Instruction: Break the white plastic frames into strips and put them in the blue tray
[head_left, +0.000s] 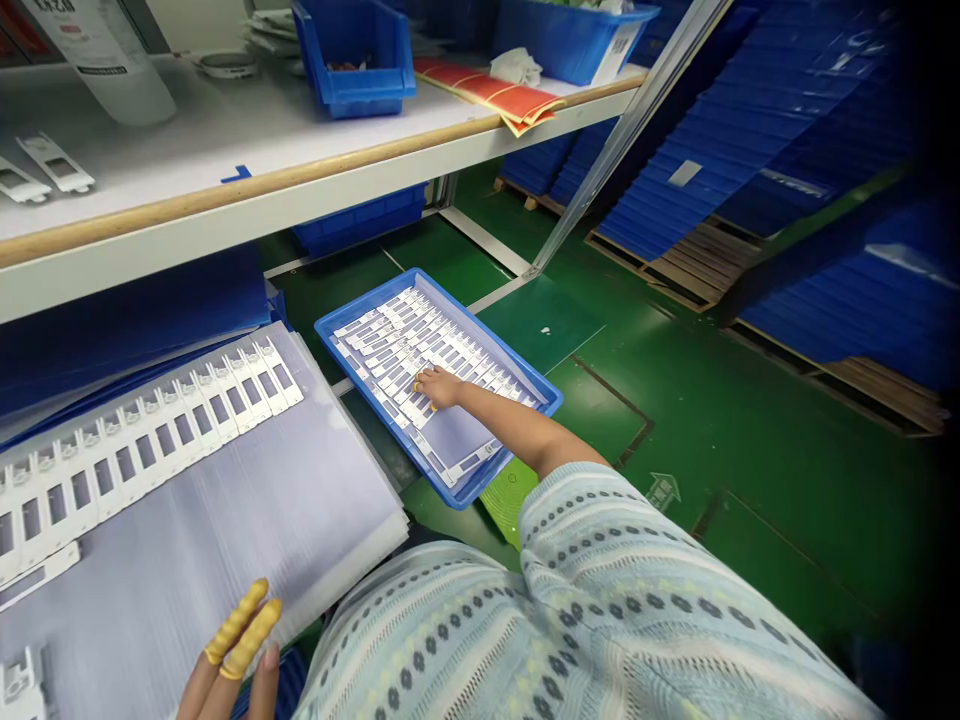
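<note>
My right hand (440,388) reaches into a blue tray (512,470) and has its bent fingers on a white plastic part at the end of the rows. Its yellow finger cots show, though the fingertips partly hide the part. Narrow white plastic frames (405,335) with dark rectangular windows fill much of the tray. At the bottom, my left hand (240,655) has its fingers stretched out and holds nothing, two of them in ribbed yellow cots. Beyond it, a row of the same white frames (184,430) lies across a stack of pale sheets (247,520).
Above is a workbench (225,200) carrying a blue bin (367,105), a bottle (112,70), red paper (480,90) and two more white frames. A metal leg (592,190) stands behind the tray. Blue stacks (720,130) rest on wooden pallets at the right.
</note>
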